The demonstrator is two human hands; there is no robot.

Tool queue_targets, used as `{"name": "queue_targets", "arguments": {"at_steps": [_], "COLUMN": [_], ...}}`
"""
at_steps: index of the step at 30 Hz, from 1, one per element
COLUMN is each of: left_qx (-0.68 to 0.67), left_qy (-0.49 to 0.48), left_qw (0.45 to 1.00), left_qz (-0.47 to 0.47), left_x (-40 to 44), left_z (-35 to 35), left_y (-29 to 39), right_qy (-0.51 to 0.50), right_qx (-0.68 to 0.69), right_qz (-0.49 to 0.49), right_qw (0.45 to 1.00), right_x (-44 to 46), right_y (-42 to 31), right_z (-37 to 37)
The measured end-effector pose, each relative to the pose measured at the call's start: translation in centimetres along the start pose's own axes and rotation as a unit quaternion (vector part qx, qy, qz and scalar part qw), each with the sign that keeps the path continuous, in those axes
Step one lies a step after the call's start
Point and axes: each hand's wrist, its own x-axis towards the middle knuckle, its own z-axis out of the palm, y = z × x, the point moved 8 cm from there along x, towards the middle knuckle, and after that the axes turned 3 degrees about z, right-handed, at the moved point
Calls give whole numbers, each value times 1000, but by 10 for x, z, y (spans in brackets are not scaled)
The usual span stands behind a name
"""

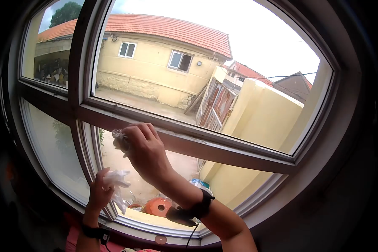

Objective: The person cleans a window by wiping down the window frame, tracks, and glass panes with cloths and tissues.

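My right hand (146, 150) is raised at the horizontal window bar (189, 145), its fingers closed round a crumpled greyish cloth (121, 140). Lower and to the left, beside the upright frame strip, my left hand (100, 191) grips a white, partly see-through crumpled bag (115, 179) that hangs down from the fingers. Both wrists wear black straps. Whether the cloth touches the bar or the pane is unclear.
A large upper pane (189, 75) and lower panes sit in the metal frame. Through the glass show a yellow building (151, 75), a rusty gate (216, 105), a yellow wall (260, 113) and an orange round object (158, 206). A black cable hangs near my right forearm.
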Motion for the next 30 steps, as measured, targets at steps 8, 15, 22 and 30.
{"name": "queue_targets", "arguments": {"at_steps": [8, 15, 22, 30], "left_qx": [-392, -485, -636, -635], "left_qy": [10, -135, -195, -98], "left_qw": [896, 757, 648, 637], "left_qz": [-206, -417, -370, -425], "left_x": [-32, -49, -17, -13], "left_z": [18, 105, 176, 241], "left_y": [-52, -75, -56, -103], "right_qy": [-52, 71, 27, -240], "right_qx": [440, 647, 330, 191], "right_qz": [544, 547, 648, 532], "right_qw": [712, 525, 685, 789], "right_x": [-159, -240, -290, -254], "right_y": [132, 224, 268, 211], "right_z": [56, 88, 71, 102]}}
